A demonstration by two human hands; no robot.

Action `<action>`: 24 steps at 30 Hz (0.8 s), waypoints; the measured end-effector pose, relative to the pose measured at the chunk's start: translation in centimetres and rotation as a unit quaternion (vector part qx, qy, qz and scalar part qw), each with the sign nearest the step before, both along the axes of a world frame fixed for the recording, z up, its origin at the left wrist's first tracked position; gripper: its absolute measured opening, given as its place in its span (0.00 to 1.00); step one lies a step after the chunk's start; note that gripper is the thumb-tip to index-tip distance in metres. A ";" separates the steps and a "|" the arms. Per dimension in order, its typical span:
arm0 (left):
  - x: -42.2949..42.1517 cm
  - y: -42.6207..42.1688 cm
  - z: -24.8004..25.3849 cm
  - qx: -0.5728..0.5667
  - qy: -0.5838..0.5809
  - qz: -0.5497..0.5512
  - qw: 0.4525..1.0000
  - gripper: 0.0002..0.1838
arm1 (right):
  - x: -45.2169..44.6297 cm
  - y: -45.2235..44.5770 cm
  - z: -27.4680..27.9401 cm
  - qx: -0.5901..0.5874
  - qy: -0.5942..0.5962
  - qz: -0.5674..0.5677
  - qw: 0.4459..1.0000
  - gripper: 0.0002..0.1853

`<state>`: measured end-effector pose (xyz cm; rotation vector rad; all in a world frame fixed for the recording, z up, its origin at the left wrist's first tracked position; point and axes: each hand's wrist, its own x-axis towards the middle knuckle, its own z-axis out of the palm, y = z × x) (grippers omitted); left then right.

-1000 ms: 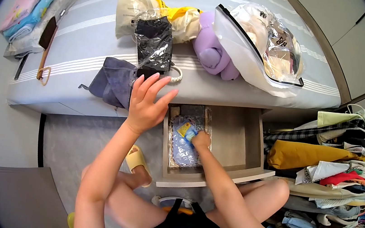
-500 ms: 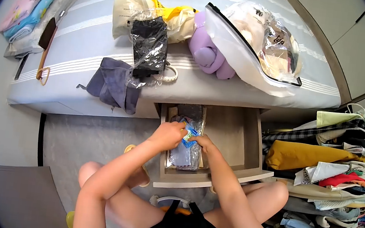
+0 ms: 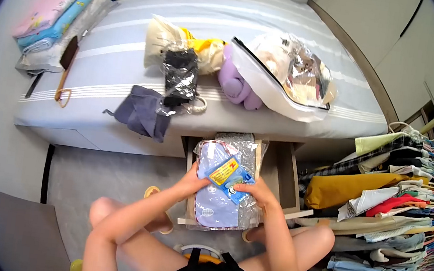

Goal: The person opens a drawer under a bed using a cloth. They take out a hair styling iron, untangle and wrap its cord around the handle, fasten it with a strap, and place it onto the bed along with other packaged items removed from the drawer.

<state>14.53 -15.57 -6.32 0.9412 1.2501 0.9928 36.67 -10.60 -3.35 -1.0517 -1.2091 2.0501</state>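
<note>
Both hands hold a stack of plastic-wrapped items above the open drawer [image 3: 286, 179]. My left hand [image 3: 189, 182] grips the left edge of a light-blue cloth item in clear wrap [image 3: 213, 211]. My right hand [image 3: 260, 192] is closed on the right side, its thumb over a small blue and yellow packet [image 3: 227, 176] that lies tilted on top. A grey item in clear wrap [image 3: 246, 212] shows beside the light-blue one, on the right. The lifted stack hides the left part of the drawer.
On the bed [image 3: 112, 63] lie a black wrapped item [image 3: 181, 77], a dark blue cloth [image 3: 144, 113], a purple plush [image 3: 236, 86] and a white zip bag [image 3: 281, 97]. Hanging clothes [image 3: 351, 190] line the right side. Yellow slippers [image 3: 152, 191] are on the floor.
My left hand came down from above the drawer's left side to the packet, then to the stack's left edge. The wrapped stack has risen out of the drawer in both hands. The view has tilted up.
</note>
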 end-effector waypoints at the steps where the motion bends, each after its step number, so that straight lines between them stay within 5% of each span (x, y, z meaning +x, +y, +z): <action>1: -0.6 -0.3 0.5 0.021 -0.030 0.013 0.999 0.40 | -1.1 -0.6 1.8 0.059 -0.025 -0.016 0.998 0.27; 4: -2.6 -1.3 3.6 0.110 -0.030 0.059 0.992 0.43 | -4.2 -1.1 5.3 0.196 -0.062 -0.051 0.977 0.25; 9: -8.2 -3.9 9.6 0.227 -0.121 0.059 0.965 0.53 | -9.1 -2.2 11.1 0.226 0.023 -0.039 0.973 0.30; 11: -10.2 -4.8 11.8 0.322 -0.100 0.050 0.940 0.50 | -11.2 -2.4 12.5 0.209 0.084 -0.026 0.974 0.32; 14: -12.5 -5.5 13.9 0.366 0.070 0.133 0.918 0.40 | -16.4 -1.6 11.2 0.380 0.028 -0.065 0.922 0.36; 17: -15.5 -4.1 12.0 0.195 0.148 0.310 0.919 0.28 | -21.2 -1.3 10.4 0.505 -0.136 -0.020 0.852 0.40; 18: -16.8 -3.5 11.3 0.233 0.087 0.370 0.895 0.21 | -22.9 -0.8 9.9 0.514 -0.116 -0.015 0.850 0.41; 21: -21.6 -1.8 11.4 0.309 0.059 0.480 0.819 0.19 | -27.1 1.5 8.4 0.444 0.029 -0.033 0.895 0.40; 23: -25.4 0.0 10.4 0.329 0.014 0.536 0.777 0.19 | -27.8 3.0 8.9 0.536 -0.070 -0.092 0.836 0.33; 24: -27.1 1.1 9.3 0.344 -0.023 0.556 0.756 0.19 | -28.1 3.8 8.4 0.644 -0.127 -0.163 0.737 0.26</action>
